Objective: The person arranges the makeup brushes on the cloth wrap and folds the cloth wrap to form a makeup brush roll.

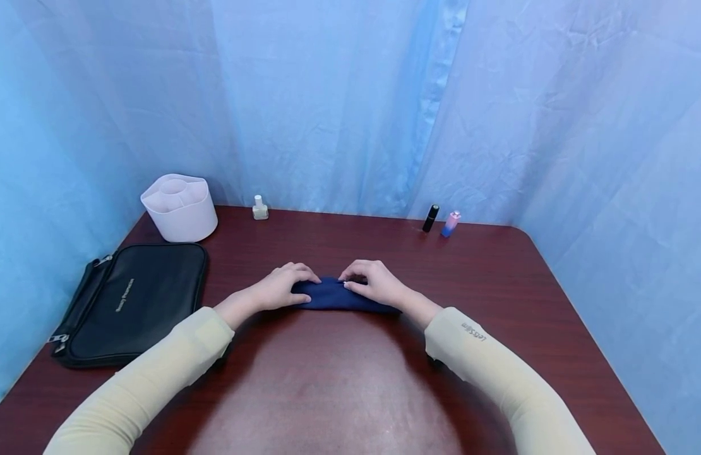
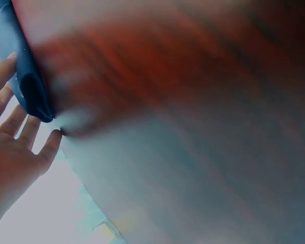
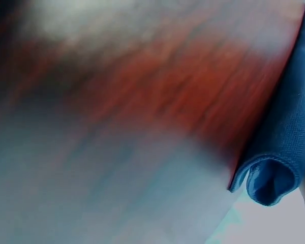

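On the table lies a long dark blue fabric piece [image 1: 335, 297], folded or rolled; the right wrist view shows its end [image 3: 272, 183] curled into a hollow roll. My left hand [image 1: 283, 287] rests on its left part, thumb near the front edge and index fingertip farther back. Spread, fairly straight fingers [image 2: 52, 145] of that hand show in the left wrist view. At the back edge, my right hand [image 1: 379, 282] pinches with thumb and index finger beside a small whitish spot, too small to identify. Only a sliver of the right hand enters the right wrist view.
A black zippered case [image 1: 151, 297] with a handle lies at left. Behind it stands a white divided holder [image 1: 185, 218]. Along the back are a small nail polish bottle [image 1: 260, 208], a black tube [image 1: 431, 218] and a pink-blue bottle [image 1: 450, 224]. Blue curtains [image 1: 339, 107] surround the table.
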A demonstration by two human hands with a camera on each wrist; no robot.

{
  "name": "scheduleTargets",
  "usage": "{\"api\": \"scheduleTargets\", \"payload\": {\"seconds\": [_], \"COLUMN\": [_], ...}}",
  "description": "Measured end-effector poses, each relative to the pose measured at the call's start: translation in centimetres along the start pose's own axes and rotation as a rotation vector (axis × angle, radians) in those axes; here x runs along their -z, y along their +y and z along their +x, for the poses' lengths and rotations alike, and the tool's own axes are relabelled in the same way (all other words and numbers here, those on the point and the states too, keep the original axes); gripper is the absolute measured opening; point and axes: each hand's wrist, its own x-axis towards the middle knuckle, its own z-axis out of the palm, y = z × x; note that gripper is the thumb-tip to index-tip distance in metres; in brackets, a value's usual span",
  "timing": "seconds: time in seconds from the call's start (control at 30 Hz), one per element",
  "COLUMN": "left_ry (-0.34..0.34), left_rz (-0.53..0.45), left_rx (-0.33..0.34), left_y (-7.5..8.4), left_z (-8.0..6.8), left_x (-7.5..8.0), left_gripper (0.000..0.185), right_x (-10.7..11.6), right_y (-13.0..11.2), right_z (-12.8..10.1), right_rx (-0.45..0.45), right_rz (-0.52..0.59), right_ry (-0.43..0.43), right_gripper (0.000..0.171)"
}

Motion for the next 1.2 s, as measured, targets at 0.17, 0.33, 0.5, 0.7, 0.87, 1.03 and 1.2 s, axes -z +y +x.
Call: {"api": "scheduleTargets", "payload": {"seconds": [0.17, 0.33, 0.5, 0.7, 0.87, 1.03, 1.2], "left_ry": [0.013, 0.01, 0.001, 0.004, 0.017, 0.035, 0.046], "left_rz": [0.039, 0.062, 0.045, 0.042, 0.038, 0.027, -0.004], "left_rx": [0.008, 0.025, 0.038, 0.025, 0.01, -0.011, -0.017], "left_y": [0.6, 1.2, 1.2, 1.1, 1.1, 1.0, 0.9], "left_z": [0.3, 0.5, 0.5, 0.6, 0.5, 0.5, 0.5], "left_x": [0.0, 0.0, 0.0, -0.1, 0.1, 0.1, 0.1], "left_gripper": [0.038, 0.04, 0.04, 0.04, 0.038, 0.035, 0.034], "right_x": [0.2, 0.5, 0.6, 0.6, 0.6, 0.5, 0.5], "right_y": [0.5, 0.5, 0.3, -0.1, -0.4, -0.3, -0.1], "right_z": [-0.4, -0.7, -0.8, -0.6, -0.4, -0.2, 0.0], "right_rx": [0.013, 0.057, 0.036, 0.042, 0.098, 0.109, 0.102], "right_rz": [0.032, -0.004, -0.064, -0.103, -0.124, -0.133, -0.139], "right_ry": [0.003, 0.002, -0.02, -0.013, 0.014, 0.036, 0.052], "right_gripper": [0.01, 0.005, 0.008, 0.004, 0.004, 0.004, 0.005]}}
